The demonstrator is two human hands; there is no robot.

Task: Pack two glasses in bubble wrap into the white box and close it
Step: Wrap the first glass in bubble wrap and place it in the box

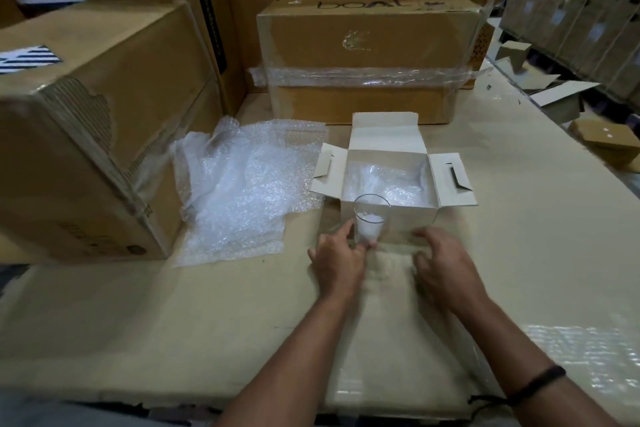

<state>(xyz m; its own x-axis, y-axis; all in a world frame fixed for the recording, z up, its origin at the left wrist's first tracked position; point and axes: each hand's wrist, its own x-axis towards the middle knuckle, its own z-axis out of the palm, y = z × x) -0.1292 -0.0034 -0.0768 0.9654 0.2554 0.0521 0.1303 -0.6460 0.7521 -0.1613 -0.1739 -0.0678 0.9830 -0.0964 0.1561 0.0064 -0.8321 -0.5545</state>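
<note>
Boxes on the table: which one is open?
The small white box just beyond the glass: its flaps are spread and bubble wrap lies inside. The brown carton behind it and the brown carton at left are both closed.

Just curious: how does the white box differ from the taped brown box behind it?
The white box is open, flaps spread, with bubble wrap inside; the brown box is shut and bound with clear tape. The white box looks smaller than the brown box. Both are cardboard on the same table.
</note>
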